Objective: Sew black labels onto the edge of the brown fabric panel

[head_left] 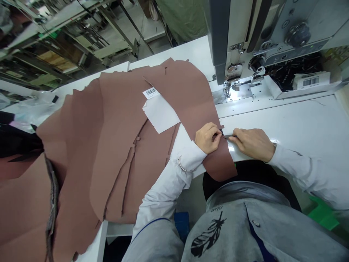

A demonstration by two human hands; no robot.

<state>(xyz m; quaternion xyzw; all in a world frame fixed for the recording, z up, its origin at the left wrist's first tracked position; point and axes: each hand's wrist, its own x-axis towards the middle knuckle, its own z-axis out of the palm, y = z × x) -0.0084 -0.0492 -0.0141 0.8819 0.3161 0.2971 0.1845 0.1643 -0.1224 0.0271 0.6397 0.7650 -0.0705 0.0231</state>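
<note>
A large brown sheet of fabric or leather-like material (188,83) is spread over the white table, with seams and slits running through it. At its right edge, my left hand (207,139) is closed in a pinch on the material, beside a small dark bit at the edge. My right hand (253,144) is closed around a small, thin metal tool (227,137), whose tip meets the edge by my left fingertips; its exact kind is too small to tell. On the brown piece lies a white paper (162,114) with a barcode label (151,92).
A sewing machine (242,32) stands at the upper right, its presser foot (227,89) just beyond the brown material. Beside it sits a white box (283,94) with black packets. Black cloth (19,145) and clear plastic (35,109) lie at left. Metal racks (81,36) stand behind.
</note>
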